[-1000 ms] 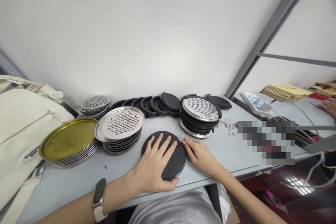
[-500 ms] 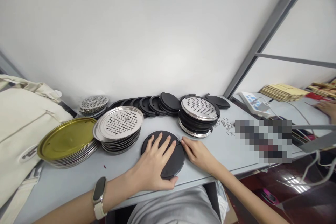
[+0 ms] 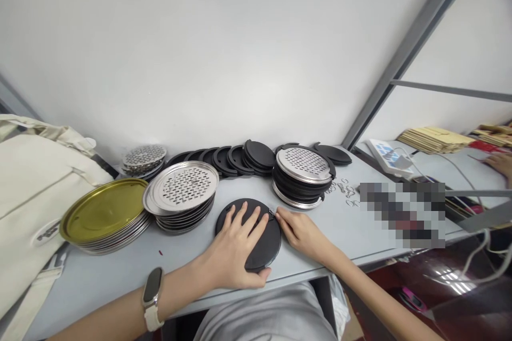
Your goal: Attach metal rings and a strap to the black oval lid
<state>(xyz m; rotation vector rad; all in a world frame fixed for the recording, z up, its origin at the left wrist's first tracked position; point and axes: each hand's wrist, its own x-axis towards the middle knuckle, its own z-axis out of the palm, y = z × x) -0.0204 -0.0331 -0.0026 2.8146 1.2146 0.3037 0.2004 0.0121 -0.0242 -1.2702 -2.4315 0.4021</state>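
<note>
Left hand is spread wide and laid flat on a round black disc near the front edge of the tabletop; fingers of the right hand are drawn together at a small metal piece on its rim, though whether it is gripped cannot be told. Compared with half a second ago, hands and disc are barely shifted. Tabletop is seen between the disc and the perforated metal plates; a narrower gap is left before the tall stack. Farther right, metal rings are scattered.
</note>
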